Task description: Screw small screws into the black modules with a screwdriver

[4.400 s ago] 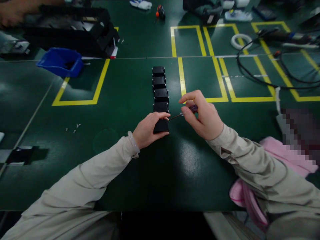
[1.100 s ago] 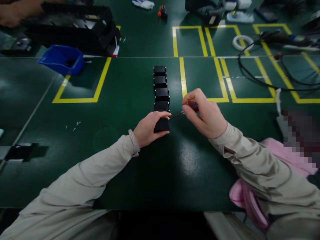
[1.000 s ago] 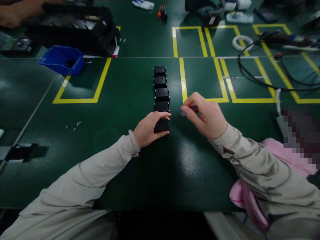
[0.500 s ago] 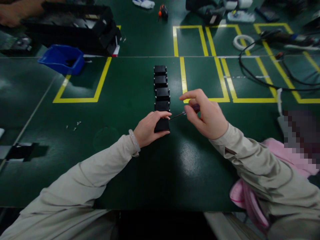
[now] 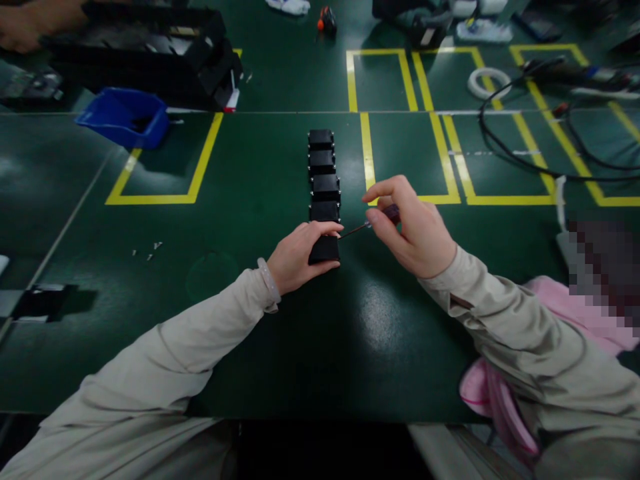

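Note:
My left hand grips the nearest black block of a row, thumb on its near side and fingers across its far side. In my right hand is a screwdriver, its handle pinched between thumb and fingers with the index finger raised. The thin shaft slants left and down, and its tip meets the block's right side near my left fingertips. Beyond, several like black blocks run away from me in a line, with small shiny screws at their sides. What the tip touches is too small to tell.
Several loose screws lie on the green table at left. A blue bin and a black crate stand at back left, near another person's arm. At right are a white tape ring, a black cable and pink cloth.
My right hand has shifted very slightly and the screwdriver handle shows a little more. My left hand and the blocks stay where they were.

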